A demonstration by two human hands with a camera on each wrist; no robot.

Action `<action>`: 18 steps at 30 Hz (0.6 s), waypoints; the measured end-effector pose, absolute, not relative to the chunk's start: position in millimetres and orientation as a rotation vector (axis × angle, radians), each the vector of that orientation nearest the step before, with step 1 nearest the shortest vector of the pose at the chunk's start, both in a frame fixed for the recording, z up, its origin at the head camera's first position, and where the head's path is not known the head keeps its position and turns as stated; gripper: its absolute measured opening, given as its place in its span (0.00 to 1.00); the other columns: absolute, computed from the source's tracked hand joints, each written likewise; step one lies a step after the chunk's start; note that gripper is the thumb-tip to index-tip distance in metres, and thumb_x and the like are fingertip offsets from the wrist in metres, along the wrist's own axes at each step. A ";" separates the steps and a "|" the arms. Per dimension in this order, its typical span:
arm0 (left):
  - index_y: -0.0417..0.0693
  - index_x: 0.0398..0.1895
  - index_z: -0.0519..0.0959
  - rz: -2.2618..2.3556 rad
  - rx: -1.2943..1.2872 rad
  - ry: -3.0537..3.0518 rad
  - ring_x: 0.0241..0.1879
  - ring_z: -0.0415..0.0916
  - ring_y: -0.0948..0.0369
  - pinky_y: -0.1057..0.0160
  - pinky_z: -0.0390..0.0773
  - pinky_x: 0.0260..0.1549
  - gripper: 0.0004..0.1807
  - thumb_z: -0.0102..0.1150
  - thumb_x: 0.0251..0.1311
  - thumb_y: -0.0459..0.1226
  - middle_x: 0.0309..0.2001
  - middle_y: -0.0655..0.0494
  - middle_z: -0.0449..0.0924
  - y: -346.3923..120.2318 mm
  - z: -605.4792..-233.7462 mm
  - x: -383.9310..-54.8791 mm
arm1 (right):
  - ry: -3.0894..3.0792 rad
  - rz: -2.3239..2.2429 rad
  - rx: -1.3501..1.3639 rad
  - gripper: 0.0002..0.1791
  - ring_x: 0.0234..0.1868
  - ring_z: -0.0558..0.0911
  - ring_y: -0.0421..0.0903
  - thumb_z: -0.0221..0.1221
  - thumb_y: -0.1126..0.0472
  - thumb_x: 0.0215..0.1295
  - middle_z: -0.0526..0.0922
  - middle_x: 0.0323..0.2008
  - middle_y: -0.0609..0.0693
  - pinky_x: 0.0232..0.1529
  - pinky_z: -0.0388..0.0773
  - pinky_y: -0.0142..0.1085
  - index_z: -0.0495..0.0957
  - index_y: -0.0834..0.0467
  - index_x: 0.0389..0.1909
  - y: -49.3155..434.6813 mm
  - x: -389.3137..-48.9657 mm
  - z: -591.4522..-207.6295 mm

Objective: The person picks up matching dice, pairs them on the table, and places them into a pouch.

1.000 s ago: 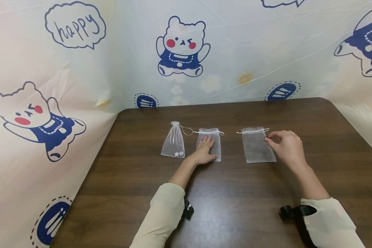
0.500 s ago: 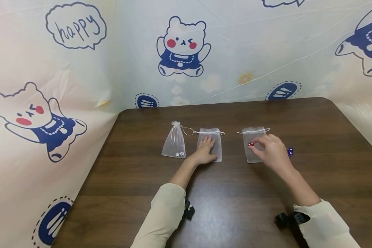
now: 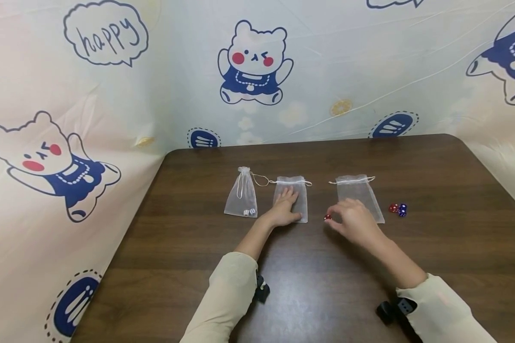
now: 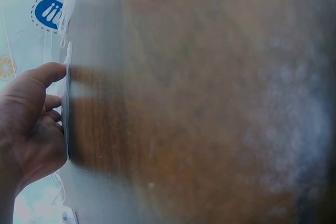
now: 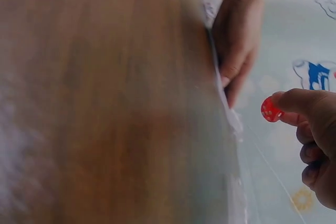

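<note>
Between thumb and index finger my right hand [image 3: 355,222] pinches a red die [image 5: 271,109] with white dots. That hand hovers at the lower left of the right-hand sheer drawstring bag [image 3: 369,200] and covers part of it. My left hand [image 3: 281,210] lies with spread fingers on the middle sheer drawstring bag [image 3: 301,202]. Farther left is a third bag [image 3: 239,200], gathered at its neck, with two white dice [image 3: 249,212] inside near its bottom. To the right of the bags, a red die [image 3: 393,208] and blue dice [image 3: 402,210] sit together on the table.
The dark brown wooden table [image 3: 176,247] has a rounded far edge. Behind it hangs a pale cloth [image 3: 171,85] printed with bears. A white cord [image 3: 259,180] runs between the left and middle bags.
My right hand has moved left and toward me across the right-hand bag, carrying the red die. The dice on the right have come into view. My left hand stays in place.
</note>
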State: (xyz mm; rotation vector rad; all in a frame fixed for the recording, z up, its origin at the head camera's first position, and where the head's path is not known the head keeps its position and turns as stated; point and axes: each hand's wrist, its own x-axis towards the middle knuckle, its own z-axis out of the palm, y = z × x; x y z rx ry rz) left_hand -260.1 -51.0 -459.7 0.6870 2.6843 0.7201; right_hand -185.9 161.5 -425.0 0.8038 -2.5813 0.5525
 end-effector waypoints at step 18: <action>0.36 0.69 0.52 0.709 0.675 2.688 0.70 0.31 0.51 0.57 0.33 0.65 0.39 0.56 0.57 0.39 0.71 0.41 0.38 -50.9 -461.4 -260.8 | -2.753 0.299 1.006 0.10 0.26 0.73 0.45 0.70 0.58 0.44 0.75 0.20 0.43 0.29 0.69 0.41 0.77 0.54 0.19 143.2 -179.7 -435.1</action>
